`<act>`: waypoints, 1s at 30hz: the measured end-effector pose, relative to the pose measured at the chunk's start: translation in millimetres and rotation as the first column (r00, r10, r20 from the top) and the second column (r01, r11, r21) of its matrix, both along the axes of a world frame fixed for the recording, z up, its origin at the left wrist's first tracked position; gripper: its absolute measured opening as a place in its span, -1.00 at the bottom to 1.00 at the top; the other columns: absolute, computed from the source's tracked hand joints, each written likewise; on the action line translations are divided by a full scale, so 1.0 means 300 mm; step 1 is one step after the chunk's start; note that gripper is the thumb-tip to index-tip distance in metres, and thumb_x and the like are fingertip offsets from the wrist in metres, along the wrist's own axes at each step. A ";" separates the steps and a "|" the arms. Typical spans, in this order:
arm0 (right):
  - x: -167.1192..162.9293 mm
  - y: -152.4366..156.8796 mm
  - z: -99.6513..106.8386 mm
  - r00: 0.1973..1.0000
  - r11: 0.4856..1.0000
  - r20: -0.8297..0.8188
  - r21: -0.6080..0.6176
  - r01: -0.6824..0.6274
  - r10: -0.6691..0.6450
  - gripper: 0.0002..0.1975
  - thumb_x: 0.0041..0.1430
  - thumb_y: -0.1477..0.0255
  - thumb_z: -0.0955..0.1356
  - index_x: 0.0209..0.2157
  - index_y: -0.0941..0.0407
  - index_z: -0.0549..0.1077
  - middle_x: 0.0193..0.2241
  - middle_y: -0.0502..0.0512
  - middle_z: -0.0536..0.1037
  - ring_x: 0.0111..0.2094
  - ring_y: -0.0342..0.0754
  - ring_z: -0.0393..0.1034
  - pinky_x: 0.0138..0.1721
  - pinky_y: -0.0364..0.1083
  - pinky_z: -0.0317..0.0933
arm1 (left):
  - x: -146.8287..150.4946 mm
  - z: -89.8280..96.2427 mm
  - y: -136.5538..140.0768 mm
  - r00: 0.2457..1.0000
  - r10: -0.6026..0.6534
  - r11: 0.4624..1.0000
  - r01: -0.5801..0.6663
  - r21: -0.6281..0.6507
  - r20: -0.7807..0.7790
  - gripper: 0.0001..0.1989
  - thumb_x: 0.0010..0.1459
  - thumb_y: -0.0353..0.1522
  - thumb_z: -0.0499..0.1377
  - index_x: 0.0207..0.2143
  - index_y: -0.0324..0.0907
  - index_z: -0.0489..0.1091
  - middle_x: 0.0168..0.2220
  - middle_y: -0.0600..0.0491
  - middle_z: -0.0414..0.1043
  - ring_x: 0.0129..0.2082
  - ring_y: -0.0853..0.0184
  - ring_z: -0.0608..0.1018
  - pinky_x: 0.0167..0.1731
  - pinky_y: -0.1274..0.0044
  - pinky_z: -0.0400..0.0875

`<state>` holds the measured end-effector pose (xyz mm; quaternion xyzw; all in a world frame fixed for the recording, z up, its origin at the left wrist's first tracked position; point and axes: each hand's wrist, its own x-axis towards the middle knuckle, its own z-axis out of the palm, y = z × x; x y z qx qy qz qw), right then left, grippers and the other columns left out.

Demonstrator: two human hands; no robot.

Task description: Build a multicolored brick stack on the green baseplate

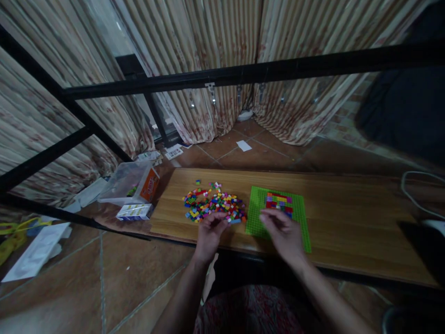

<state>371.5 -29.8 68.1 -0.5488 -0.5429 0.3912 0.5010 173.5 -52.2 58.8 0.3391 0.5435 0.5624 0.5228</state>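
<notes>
A loose pile of small coloured toy bricks [222, 202] lies on the wooden board. At the pile's near edge is my left hand [211, 227], its thumb and forefinger drawn together; whether a brick sits between them is too small to tell. To the right lies a green studded baseplate [255, 204], bearing a patch of joined bricks [279, 199] in red, yellow, purple and blue. My right hand [283, 229] hovers over the plate's near part, fingertips pinched just left of the patch and hiding some of it. Anything in that pinch is hidden.
The low wooden bench [347, 213] runs to the right, with a white cable [405, 178] at its far end. Left on the floor stand a clear plastic bin [121, 181] and a small box [135, 212]. A black metal bar [222, 79] crosses before curtains [222, 41].
</notes>
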 end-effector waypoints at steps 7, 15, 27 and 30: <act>-0.210 -0.015 -0.021 0.913 0.930 -0.327 -0.186 -0.317 0.245 -0.73 -0.03 0.18 0.43 -0.39 0.11 0.54 -0.48 0.01 0.54 -0.49 -0.14 0.35 -0.45 -0.16 0.20 | 0.027 0.031 -0.043 1.000 -0.009 1.000 0.009 0.003 0.001 -0.78 -0.08 -0.32 0.34 -0.36 -0.22 0.47 -0.41 0.09 0.49 -0.39 0.41 0.50 -0.27 0.55 0.39; -0.219 -0.023 -0.039 0.863 0.852 -0.437 -0.322 -0.412 0.252 -0.63 -0.08 0.09 0.45 -0.50 0.14 0.47 -0.71 -0.11 0.32 -0.67 -0.24 0.11 -0.61 -0.20 0.00 | 0.023 0.022 -0.053 0.998 -0.063 0.998 0.063 0.010 -0.003 -0.85 -0.04 -0.35 0.32 -0.40 -0.22 0.47 -0.43 0.08 0.49 -0.39 0.42 0.49 -0.29 0.57 0.37; -0.264 -0.057 -0.078 0.844 0.819 -0.497 -0.388 -0.423 0.201 -0.61 -0.04 0.08 0.45 -0.40 0.14 0.45 -0.62 -0.08 0.38 -0.63 -0.23 0.16 -0.60 -0.21 0.05 | 0.009 -0.009 -0.069 0.992 0.020 0.999 -0.015 -0.041 0.124 -0.80 -0.09 -0.31 0.35 -0.46 -0.24 0.44 -0.55 0.10 0.48 -0.53 0.40 0.50 -0.42 0.55 0.41; -0.269 -0.067 -0.081 0.862 0.830 -0.456 -0.375 -0.412 0.222 -0.61 -0.01 0.07 0.43 -0.39 0.13 0.43 -0.61 -0.07 0.39 -0.65 -0.24 0.13 -0.63 -0.21 0.00 | 0.004 -0.005 -0.077 0.990 0.029 0.998 -0.021 -0.062 0.135 -0.80 -0.06 -0.29 0.33 -0.46 -0.24 0.44 -0.55 0.10 0.46 -0.53 0.41 0.48 -0.41 0.56 0.39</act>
